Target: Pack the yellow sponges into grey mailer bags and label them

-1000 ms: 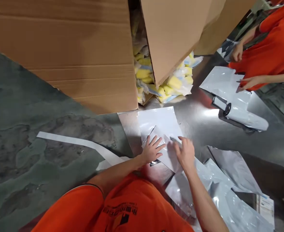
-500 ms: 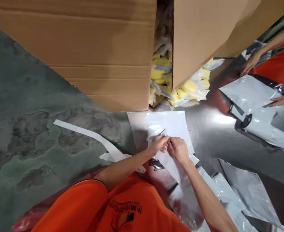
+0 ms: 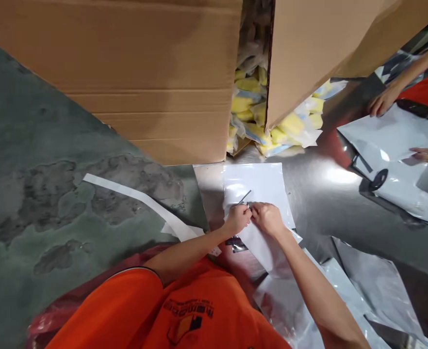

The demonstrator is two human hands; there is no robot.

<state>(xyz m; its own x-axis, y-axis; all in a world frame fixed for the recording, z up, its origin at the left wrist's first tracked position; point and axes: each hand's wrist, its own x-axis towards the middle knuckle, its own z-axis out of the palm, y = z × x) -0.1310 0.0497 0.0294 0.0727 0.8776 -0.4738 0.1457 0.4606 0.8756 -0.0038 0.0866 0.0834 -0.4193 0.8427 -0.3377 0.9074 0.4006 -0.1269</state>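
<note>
A white plastic mailing bag (image 3: 255, 177) lies on the metal table, and both hands work over its middle. My left hand (image 3: 238, 219) is closed, with a thin dark stick-like piece (image 3: 245, 196) jutting up from its fingertips. Close against it, my right hand (image 3: 268, 218) is pinched shut, its knuckles upward. What its fingertips grip is too small to make out. Below the hands a loose white sheet or flap (image 3: 259, 247) slants towards my body, partly under the right wrist.
Large cardboard boxes (image 3: 144, 97) stand at the back, with wrapped yellow items (image 3: 290, 127) around their opening. More white bags (image 3: 374, 276) lie on the metal table (image 3: 316, 194) at right. Further right, a co-worker's hands (image 3: 385, 99) handle bags. A white paper strip (image 3: 130, 192) hangs over the floor.
My hands stay over the bag, fingertips now closer together. The view has shifted slightly. The co-worker's upper hand now rests by the edge of the bag there.
</note>
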